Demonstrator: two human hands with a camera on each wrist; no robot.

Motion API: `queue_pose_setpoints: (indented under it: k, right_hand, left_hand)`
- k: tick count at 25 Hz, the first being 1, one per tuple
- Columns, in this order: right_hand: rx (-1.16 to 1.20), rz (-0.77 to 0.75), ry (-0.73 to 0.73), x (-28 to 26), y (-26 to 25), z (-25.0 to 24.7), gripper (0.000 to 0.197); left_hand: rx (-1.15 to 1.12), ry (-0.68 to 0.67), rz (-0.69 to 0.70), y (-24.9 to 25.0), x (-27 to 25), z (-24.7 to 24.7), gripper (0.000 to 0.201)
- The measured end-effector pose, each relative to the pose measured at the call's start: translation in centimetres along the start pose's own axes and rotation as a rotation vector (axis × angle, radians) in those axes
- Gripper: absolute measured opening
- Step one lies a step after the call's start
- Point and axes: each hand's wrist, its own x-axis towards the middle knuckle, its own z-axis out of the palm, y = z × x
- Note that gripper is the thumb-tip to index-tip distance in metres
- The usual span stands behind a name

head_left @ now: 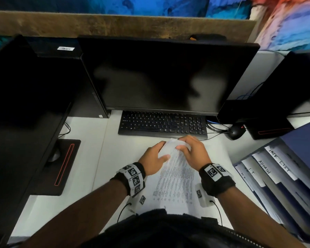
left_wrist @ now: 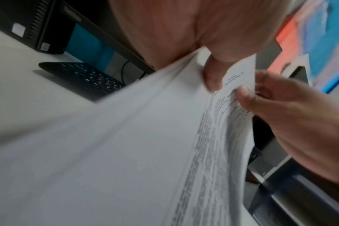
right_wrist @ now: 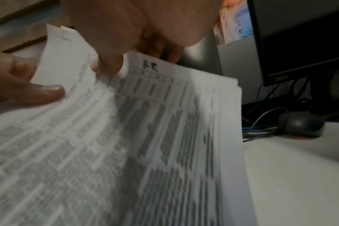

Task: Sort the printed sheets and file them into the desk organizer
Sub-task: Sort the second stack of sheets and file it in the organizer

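Observation:
A stack of white printed sheets [head_left: 175, 183] lies on the desk in front of me, its far end lifted and curled. My left hand [head_left: 155, 158] grips the raised upper sheets [left_wrist: 126, 137] with the thumb on top. My right hand [head_left: 191, 151] pinches the far edge of the sheets [right_wrist: 145, 137], thumb pressed on the paper near a handwritten mark. The dark blue desk organizer [head_left: 283, 185] stands at the right, with tabs labelled TASK LIST, ADMIN and IT.
A black keyboard [head_left: 162, 125] lies just beyond the hands under a dark monitor [head_left: 165, 74]. A mouse [head_left: 235, 132] and cables sit at the right. A second monitor [head_left: 21, 104] and its base [head_left: 61, 167] stand at the left.

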Motion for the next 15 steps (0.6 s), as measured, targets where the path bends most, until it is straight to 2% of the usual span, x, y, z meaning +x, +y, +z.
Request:
queue_pose_setpoints:
  k: [2,3,5,6,7,9,10,13,15]
  right_hand:
    - [-0.166,0.030,0.160,-0.2,0.5,-0.7,0.043]
    - [-0.196,0.138,0.297,-0.5,1.2,-1.1,0.058]
    - [-0.011,0.444,0.490,-1.6,2.4,-1.9,0.078]
    - [0.161,0.561,0.501,-2.3,3.2,-2.0,0.078]
    - [0.318,0.606,0.421,-3.0,3.8,-1.9,0.070]
    - [0.429,0.477,0.232,-3.9,4.0,-1.4,0.057]
    - [0.430,0.397,0.225,-4.0,3.7,-1.3,0.055]
    - [0.540,0.334,0.408,-2.8,1.3,-1.7,0.043]
    - [0.579,0.285,0.489,-1.8,-0.6,-2.5,0.031]
  left_hand:
    - [-0.009,0.134,-0.014,1.2,0.6,-0.2,0.041]
    - [-0.025,0.166,-0.012,1.7,0.8,-0.4,0.040]
    - [-0.093,0.230,0.001,2.2,1.0,-1.1,0.037]
    - [-0.140,0.264,0.006,2.5,1.0,-1.2,0.035]
    - [-0.186,0.300,0.011,3.0,0.9,-1.5,0.033]
    - [-0.296,0.362,0.009,3.6,0.7,-1.7,0.029]
    - [-0.356,0.396,0.005,3.9,0.7,-1.9,0.026]
    - [-0.471,0.492,0.061,5.9,0.0,-2.6,0.012]
    - [-0.507,0.534,0.135,7.7,-0.7,-3.3,0.009]
